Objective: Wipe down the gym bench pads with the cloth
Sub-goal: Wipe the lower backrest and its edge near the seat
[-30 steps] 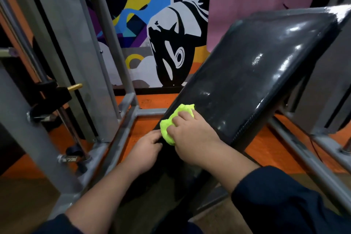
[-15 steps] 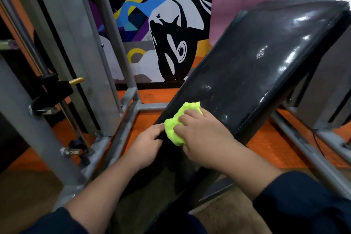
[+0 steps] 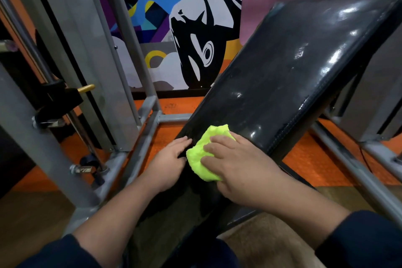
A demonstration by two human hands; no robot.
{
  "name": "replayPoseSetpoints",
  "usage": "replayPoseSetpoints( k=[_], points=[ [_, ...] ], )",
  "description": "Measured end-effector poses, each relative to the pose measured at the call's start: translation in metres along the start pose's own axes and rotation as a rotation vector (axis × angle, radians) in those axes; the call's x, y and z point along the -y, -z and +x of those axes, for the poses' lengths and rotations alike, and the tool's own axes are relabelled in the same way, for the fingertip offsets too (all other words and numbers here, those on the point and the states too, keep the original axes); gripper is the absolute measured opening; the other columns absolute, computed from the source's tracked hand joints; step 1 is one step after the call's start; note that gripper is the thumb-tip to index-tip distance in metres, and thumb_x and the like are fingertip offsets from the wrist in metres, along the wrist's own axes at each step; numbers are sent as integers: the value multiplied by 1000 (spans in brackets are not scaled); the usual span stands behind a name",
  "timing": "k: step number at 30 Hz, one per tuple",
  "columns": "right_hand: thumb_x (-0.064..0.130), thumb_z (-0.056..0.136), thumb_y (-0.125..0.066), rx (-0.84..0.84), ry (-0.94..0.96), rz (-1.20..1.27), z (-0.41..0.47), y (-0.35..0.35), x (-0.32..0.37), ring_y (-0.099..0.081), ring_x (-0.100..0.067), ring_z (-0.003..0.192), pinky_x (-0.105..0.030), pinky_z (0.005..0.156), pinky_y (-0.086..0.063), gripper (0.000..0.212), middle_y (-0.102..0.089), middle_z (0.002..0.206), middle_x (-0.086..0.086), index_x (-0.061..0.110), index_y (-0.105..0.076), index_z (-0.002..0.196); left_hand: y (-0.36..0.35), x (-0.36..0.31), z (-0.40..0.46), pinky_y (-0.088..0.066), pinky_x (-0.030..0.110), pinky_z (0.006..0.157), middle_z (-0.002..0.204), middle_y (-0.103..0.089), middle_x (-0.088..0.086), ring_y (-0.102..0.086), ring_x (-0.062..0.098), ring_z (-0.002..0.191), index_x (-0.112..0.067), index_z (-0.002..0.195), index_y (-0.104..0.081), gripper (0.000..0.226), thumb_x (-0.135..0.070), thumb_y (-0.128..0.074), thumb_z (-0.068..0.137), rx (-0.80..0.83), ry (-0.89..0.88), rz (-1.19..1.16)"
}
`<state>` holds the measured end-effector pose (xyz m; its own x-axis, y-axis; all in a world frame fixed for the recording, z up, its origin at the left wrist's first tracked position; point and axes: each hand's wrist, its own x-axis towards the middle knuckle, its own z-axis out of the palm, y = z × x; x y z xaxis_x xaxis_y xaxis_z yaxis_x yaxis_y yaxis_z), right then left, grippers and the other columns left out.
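Green cloth (image 3: 204,154) on black pad (image 3: 289,85)

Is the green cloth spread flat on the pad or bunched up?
Bunched up: the cloth bulges in a rumpled wad under the right hand, pressed against the lower end of the black pad.

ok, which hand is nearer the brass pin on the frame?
Left. The left hand rests on the pad's left edge, on the brass pin's side; the right hand, pressing the cloth, is farther right.
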<state>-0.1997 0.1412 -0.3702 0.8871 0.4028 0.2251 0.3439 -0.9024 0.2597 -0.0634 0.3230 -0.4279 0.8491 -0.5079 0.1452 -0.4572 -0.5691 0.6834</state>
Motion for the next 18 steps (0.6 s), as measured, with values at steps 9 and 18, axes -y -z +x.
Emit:
replayPoseSetpoints(
  k=[9,18],
  points=[
    [35,79,-47,5,16,-10,-11,-2,4,-42,-29,135,-49,119,-20,47,-59,130,-2,23,-64,121,-1,-4,-11,-15,20,117,155,-31,-15,-24,2,144,-27,148,-41,58,-7,-54,95,-8,3,22],
    [33,78,-45,-34,26,-26,-28,-7,9,-45,-29,134,-51,119,-26,49,-59,132,-4,22,-65,121,-4,1,-29,-16,18,113,157,-28,-18,-24,1,144,-30,148,-42,55,-17,-56,97,-59,-10,74]
  ],
)
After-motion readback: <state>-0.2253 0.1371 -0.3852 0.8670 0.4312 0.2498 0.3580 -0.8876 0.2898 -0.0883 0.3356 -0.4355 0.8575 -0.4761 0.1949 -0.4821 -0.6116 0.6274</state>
